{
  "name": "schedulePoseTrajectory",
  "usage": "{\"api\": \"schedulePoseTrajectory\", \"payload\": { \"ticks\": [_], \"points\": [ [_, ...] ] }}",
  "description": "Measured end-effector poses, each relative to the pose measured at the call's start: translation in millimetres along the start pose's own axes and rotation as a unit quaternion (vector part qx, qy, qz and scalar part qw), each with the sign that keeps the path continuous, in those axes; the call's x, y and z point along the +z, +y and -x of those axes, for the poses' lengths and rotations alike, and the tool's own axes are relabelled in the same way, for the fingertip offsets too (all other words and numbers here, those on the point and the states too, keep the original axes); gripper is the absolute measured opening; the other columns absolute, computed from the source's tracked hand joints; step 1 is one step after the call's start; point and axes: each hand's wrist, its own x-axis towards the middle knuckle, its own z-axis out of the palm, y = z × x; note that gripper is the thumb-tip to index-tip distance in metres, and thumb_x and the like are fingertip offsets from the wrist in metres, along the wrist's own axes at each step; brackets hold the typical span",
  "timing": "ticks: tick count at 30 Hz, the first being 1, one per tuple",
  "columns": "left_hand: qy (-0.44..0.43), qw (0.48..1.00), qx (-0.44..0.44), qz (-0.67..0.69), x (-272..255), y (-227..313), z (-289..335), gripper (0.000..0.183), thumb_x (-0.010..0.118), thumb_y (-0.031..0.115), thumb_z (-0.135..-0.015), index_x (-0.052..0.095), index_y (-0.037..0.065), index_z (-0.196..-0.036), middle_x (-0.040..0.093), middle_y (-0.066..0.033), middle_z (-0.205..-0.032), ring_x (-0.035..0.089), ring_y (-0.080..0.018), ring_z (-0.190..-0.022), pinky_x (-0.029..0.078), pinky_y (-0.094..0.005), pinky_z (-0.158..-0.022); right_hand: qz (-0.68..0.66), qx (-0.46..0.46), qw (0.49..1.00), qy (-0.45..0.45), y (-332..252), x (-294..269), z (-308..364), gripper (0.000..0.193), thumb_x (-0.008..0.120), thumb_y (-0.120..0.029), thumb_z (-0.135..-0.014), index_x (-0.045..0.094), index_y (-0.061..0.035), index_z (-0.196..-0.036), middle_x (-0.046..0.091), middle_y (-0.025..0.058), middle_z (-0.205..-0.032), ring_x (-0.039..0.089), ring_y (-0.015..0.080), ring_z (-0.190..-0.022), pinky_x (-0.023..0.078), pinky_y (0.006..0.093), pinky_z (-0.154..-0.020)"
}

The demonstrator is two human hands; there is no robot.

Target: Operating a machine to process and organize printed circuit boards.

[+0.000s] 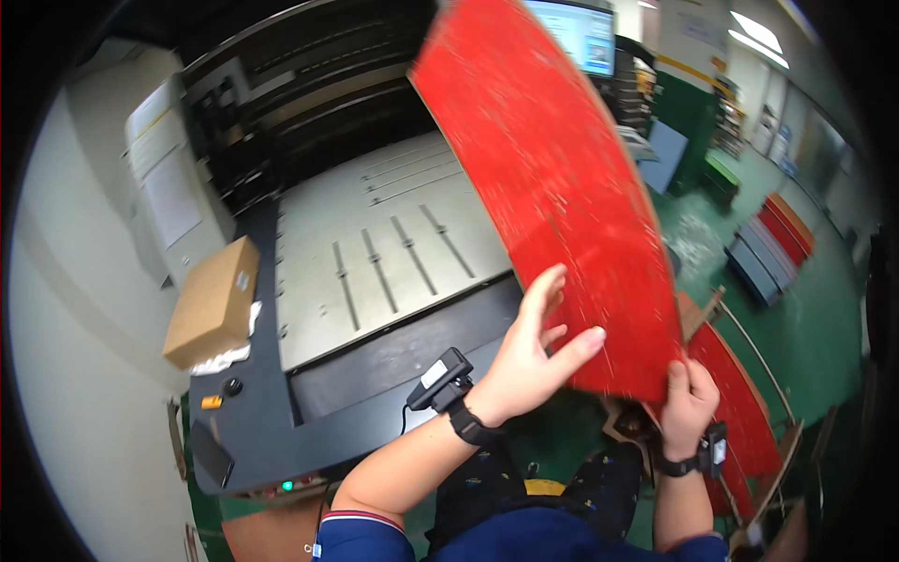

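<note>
The large red sheet is lifted and tilted above the grey feeding counter of the machine, its lower edge close to the person. The right hand has its fingers clenched on the lower corner of the red sheet, while the left hand lies flat against the lower face of the sheet with fingers released and spread. Left of the sheet, a brown cardboard box rests at the counter's edge, and more red sheets stand below it on the right.
</note>
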Motion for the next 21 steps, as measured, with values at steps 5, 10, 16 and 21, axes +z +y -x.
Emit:
{"api": "schedulePoseTrajectory", "payload": {
  "ticks": [5,10,16,21],
  "points": [
    [0.067,0.986,0.093,0.117,25.8,4.3,-10.2,0.069,0.058,0.017,-0.091,0.014,0.004,-0.142,0.035,-0.0158,-0.134,0.04,-0.0218,-0.121,0.035,-0.0362,-0.1,0.167,-0.302,0.937,-0.051,-39.1,49.4,3.3,0.034,0.07,-0.017,-0.075,0.063,-0.0001,-0.103,0.063,0.0107,-0.081,0.058,0.0267,-0.068,0.047,0.0333,-0.059],
    [0.241,0.961,0.112,0.082,-35.7,-9.2,-1.9,0.028,0.042,0.006,-0.094,0.043,-0.003,-0.12,0.056,-0.0108,-0.11,0.054,-0.0148,-0.1,0.042,-0.0291,-0.089,0.068,-0.26,0.918,-0.292,-42.2,57.3,-13.7,0.047,0.067,-0.028,-0.079,0.057,0.0015,-0.114,0.058,0.0187,-0.111,0.054,0.0342,-0.103,0.043,0.0416,-0.091],
    [0.28,0.938,0.05,0.199,-96.3,-9.1,32.4,0.031,0.039,0.006,-0.092,0.044,-0.004,-0.121,0.059,-0.0136,-0.112,0.061,-0.0179,-0.097,0.049,-0.03,-0.084,-0.123,0.152,0.94,-0.279,13.0,87.4,-49.3,0.047,0.055,-0.028,-0.092,0.05,0.0085,-0.121,0.062,0.0146,-0.109,0.059,0.0195,-0.098,0.044,0.0271,-0.086],
    [0.263,0.941,-0.001,0.211,-154.8,-20.9,43.8,0.034,0.043,0.009,-0.093,0.043,-0.003,-0.125,0.058,-0.0131,-0.115,0.059,-0.015,-0.1,0.047,-0.0273,-0.086,-0.373,0.299,0.79,-0.384,-7.0,147.7,-60.5,0.029,0.05,-0.025,-0.095,0.056,0.001,-0.107,0.062,0.0042,-0.078,0.057,0.0088,-0.059,0.043,0.0222,-0.051]
  ]
}}
